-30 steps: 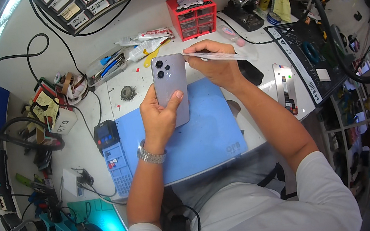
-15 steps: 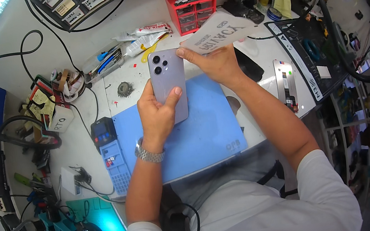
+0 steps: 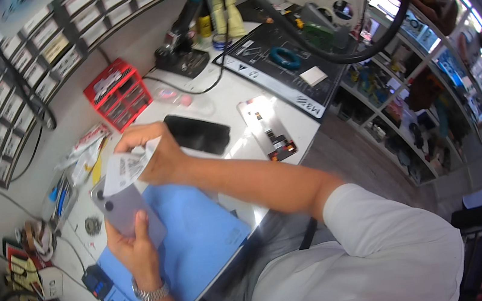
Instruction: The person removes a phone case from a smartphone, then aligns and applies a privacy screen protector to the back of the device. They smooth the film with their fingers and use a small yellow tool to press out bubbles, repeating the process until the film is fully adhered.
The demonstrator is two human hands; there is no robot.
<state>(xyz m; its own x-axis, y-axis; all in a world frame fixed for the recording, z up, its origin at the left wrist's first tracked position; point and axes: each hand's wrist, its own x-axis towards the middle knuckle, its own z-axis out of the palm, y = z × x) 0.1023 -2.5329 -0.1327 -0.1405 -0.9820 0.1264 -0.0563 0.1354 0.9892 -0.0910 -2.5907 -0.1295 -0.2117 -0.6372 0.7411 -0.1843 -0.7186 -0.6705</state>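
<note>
My left hand (image 3: 134, 250), a metal-band watch on its wrist, is closed around a pale lilac phone (image 3: 131, 212), its camera back facing up. The thumb lies across the phone's back. In the closed fingers of my right hand (image 3: 163, 158) is a thin, whitish printed film sheet (image 3: 119, 174), bent and hanging over the phone's camera end. The sheet covers part of the cameras. Some of my right fingers are hidden behind the sheet and the hand. Below the phone lies a blue work mat (image 3: 200, 235).
Beyond my right hand lie a black phone-shaped slab (image 3: 197, 134) and a detached phone screen (image 3: 269, 131) with a flex cable. A red drawer box (image 3: 124, 99) stands at the back. A thick black hose (image 3: 325, 51) arches above a black mat (image 3: 270, 73). People appear at far right.
The view has swung to the right, so the bench appears turned. My right hand has brought the sheet from beside the phone to over its camera end, and the sheet is now bent.
</note>
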